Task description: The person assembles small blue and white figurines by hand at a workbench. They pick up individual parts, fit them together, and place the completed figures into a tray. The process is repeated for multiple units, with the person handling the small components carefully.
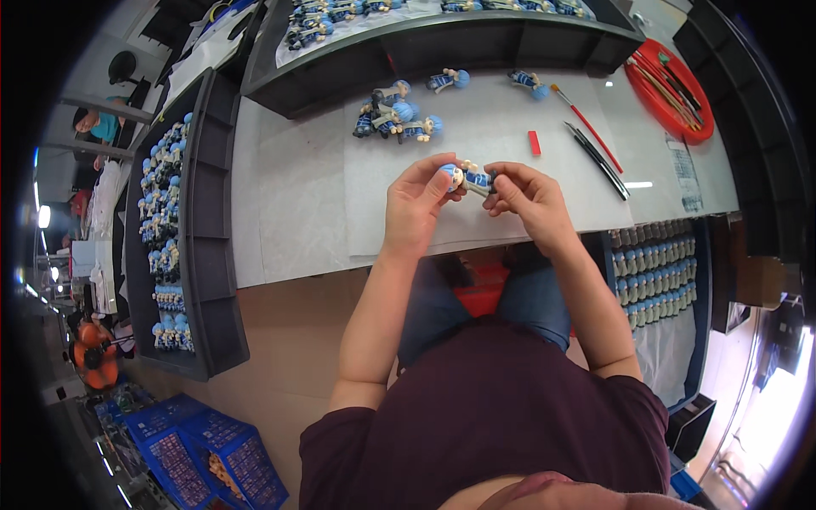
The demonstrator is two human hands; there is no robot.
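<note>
We hold one small doll [477, 180] sideways by both ends, over the table [297, 204].
Our left hand [413, 208] pinches its head end and our right hand [537, 204] grasps its foot end, near the table's front edge. We probably do best with a light, steady pinch at the ends, leaving the blue-and-white middle uncovered, well clear of the red brush [591, 130].

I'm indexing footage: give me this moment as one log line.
held: blue-haired figurine; left hand: head end; right hand: foot end; nearby: loose figurines, red-handled brush
</note>
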